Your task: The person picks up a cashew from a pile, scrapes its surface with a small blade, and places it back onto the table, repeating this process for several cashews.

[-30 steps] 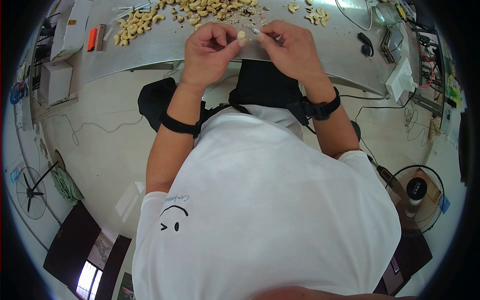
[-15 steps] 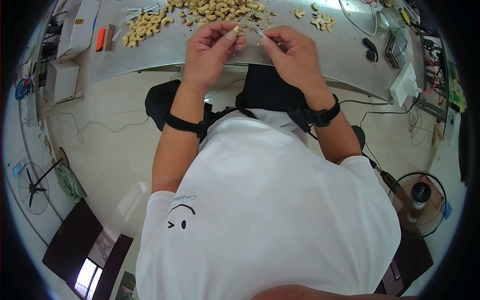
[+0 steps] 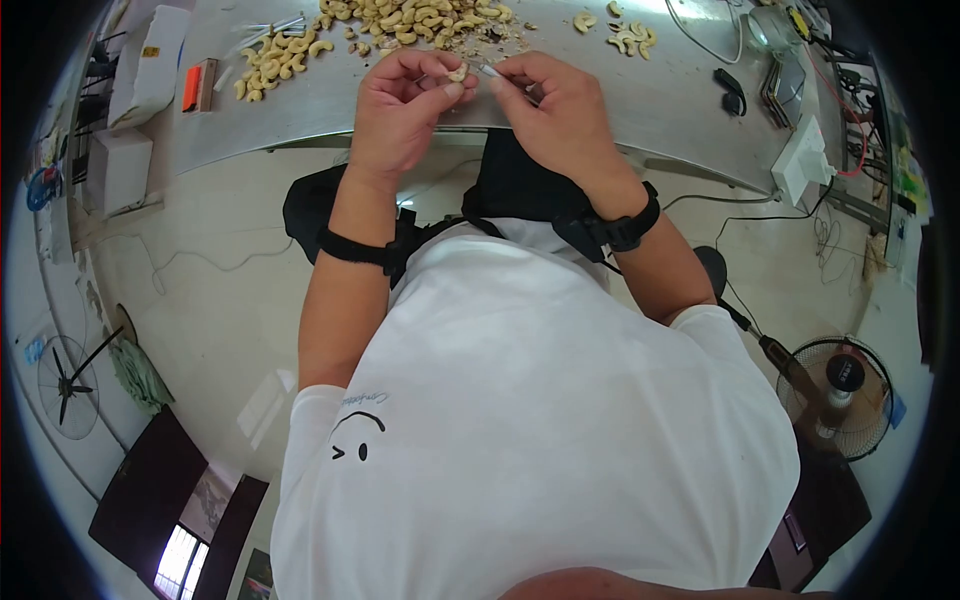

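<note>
My left hand [image 3: 398, 118] pinches a single cashew nut [image 3: 458, 73] between thumb and fingers, above the near part of the metal table [image 3: 330, 118]. Facing it, my right hand [image 3: 558, 112] is closed on a small tool [image 3: 489, 70] with a pale handle, its tip pointing at the nut. Most of the tool is hidden by the fingers. Beyond the hands lies a large heap of cashews [image 3: 415, 18], with brown skin crumbs [image 3: 480, 43] scattered along its near side.
A smaller cashew pile [image 3: 275, 65] is at the left, beside an orange-and-brown box [image 3: 198, 86]. A few cashews [image 3: 632, 40] lie to the right. Farther right are a black object [image 3: 731, 92], a glass jar [image 3: 772, 30] and a white power strip [image 3: 800, 160] with cables.
Both hands have shifted slightly left in the view, along with the table. The nut has been turned in my left fingers, and the tool stays close beside it.
</note>
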{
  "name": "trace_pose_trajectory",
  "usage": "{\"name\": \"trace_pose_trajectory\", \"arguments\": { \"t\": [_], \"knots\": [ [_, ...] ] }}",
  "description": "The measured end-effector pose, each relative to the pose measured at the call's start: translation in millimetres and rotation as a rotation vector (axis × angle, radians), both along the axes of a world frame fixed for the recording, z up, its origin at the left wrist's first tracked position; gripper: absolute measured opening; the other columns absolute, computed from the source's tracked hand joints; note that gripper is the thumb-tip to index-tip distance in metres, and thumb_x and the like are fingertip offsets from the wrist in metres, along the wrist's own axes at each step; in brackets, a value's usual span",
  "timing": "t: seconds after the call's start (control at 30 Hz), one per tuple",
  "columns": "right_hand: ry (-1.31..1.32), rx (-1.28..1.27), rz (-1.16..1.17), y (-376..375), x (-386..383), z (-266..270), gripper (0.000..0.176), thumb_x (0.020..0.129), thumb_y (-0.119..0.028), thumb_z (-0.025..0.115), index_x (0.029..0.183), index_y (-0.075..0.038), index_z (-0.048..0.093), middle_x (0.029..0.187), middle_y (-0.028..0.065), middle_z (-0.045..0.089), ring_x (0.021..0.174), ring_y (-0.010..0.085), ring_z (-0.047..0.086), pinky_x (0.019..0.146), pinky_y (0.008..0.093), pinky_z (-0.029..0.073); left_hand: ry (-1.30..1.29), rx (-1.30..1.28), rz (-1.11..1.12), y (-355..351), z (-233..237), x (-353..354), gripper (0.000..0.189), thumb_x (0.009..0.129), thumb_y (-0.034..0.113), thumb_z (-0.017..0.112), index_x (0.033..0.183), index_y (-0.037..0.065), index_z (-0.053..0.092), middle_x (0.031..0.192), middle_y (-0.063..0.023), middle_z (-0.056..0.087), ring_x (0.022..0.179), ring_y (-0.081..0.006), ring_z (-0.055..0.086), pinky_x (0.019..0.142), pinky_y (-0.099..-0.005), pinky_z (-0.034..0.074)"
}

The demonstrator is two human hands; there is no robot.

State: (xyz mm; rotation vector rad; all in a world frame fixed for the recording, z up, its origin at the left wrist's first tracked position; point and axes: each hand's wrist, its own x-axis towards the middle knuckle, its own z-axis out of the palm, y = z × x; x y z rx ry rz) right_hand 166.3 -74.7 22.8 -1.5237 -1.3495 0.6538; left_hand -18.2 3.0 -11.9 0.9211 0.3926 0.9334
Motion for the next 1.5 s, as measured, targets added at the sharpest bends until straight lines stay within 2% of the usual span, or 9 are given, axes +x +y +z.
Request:
{"name": "trace_pose_trajectory", "arguments": {
  "t": [0.37,0.43,0.53,0.93,1.03,1.17,1.27,1.37,1.5],
  "knots": [
    [-0.009,-0.059,0.094,-11.2,10.7,7.4,0.015,0.087,-0.015,0.071,0.096,-0.003,0.073,0.080,0.0125,0.071,0.068,0.0222,0.068,0.062,0.0327,0.052,0.226,0.122,0.080,-1.7,1.1,1.4,0.020,0.084,-0.016,0.070,0.093,0.001,0.064,0.113,-0.0138,0.067,0.095,-0.0168,0.069,0.083,-0.0276,0.059],
    [-0.059,-0.045,0.107,-11.2,15.0,4.8,0.015,0.087,-0.015,0.071,0.096,-0.003,0.073,0.079,0.0127,0.071,0.067,0.0233,0.068,0.063,0.0332,0.052,0.221,0.125,0.085,-1.4,0.3,3.5,0.022,0.083,-0.016,0.071,0.095,0.002,0.064,0.113,-0.0129,0.067,0.094,-0.0163,0.069,0.082,-0.0267,0.058],
    [-0.112,-0.098,0.158,-12.1,20.1,7.1,0.016,0.090,-0.011,0.072,0.100,0.000,0.072,0.082,0.0073,0.071,0.071,0.0111,0.063,0.067,0.0267,0.052,0.201,0.123,0.085,-0.3,2.3,5.1,0.026,0.083,-0.016,0.072,0.099,0.002,0.063,0.111,-0.0116,0.068,0.095,-0.0158,0.069,0.082,-0.0262,0.059],
    [-0.069,-0.151,0.195,-7.9,24.6,9.6,0.015,0.090,-0.013,0.072,0.099,0.000,0.072,0.073,0.0044,0.068,0.063,0.0087,0.058,0.059,0.0257,0.048,0.284,0.139,0.055,-1.9,5.7,5.9,0.037,0.083,-0.014,0.074,0.116,0.001,0.066,0.109,-0.0074,0.069,0.102,-0.0155,0.069,0.091,-0.0266,0.058],
    [-0.039,-0.211,0.182,-6.9,24.7,12.2,0.016,0.087,-0.016,0.071,0.093,-0.001,0.074,0.075,0.0121,0.072,0.065,0.0206,0.068,0.064,0.0317,0.054,0.334,0.193,0.048,-2.2,9.0,5.4,0.036,0.084,-0.013,0.074,0.117,0.000,0.067,0.108,-0.0062,0.070,0.102,-0.0145,0.068,0.091,-0.0255,0.057],
    [-0.063,-0.212,0.176,-7.3,24.9,14.2,0.016,0.087,-0.016,0.071,0.093,-0.002,0.074,0.076,0.0124,0.072,0.065,0.0223,0.069,0.065,0.0327,0.054,0.415,0.310,0.028,1.6,5.5,3.4,0.033,0.085,-0.011,0.073,0.115,0.000,0.068,0.107,-0.0048,0.070,0.101,-0.0127,0.067,0.090,-0.0242,0.056],
    [-0.104,-0.184,0.166,-8.4,24.8,17.3,0.016,0.086,-0.016,0.071,0.092,-0.002,0.073,0.075,0.0128,0.071,0.066,0.0248,0.069,0.065,0.0339,0.054,0.359,0.176,0.005,-1.5,12.2,6.1,0.031,0.086,-0.009,0.074,0.115,0.000,0.068,0.104,-0.0047,0.071,0.097,-0.0117,0.067,0.088,-0.0235,0.056],
    [-0.131,-0.135,0.156,-9.8,24.2,16.5,0.015,0.086,-0.015,0.071,0.092,-0.002,0.073,0.075,0.0132,0.071,0.066,0.0277,0.068,0.064,0.0355,0.054,0.360,0.150,0.038,-3.0,14.1,9.0,0.026,0.084,-0.004,0.078,0.108,0.001,0.070,0.094,-0.0027,0.072,0.083,-0.0065,0.066,0.078,-0.0209,0.056],
    [-0.204,-0.042,0.104,-11.9,20.7,12.3,0.015,0.085,-0.015,0.072,0.093,-0.003,0.073,0.078,0.0130,0.070,0.069,0.0312,0.067,0.064,0.0375,0.053,0.375,0.155,0.031,-0.4,11.7,7.5,0.026,0.084,-0.004,0.078,0.108,0.001,0.070,0.094,-0.0027,0.072,0.083,-0.0063,0.065,0.077,-0.0208,0.056]
  ]
}}
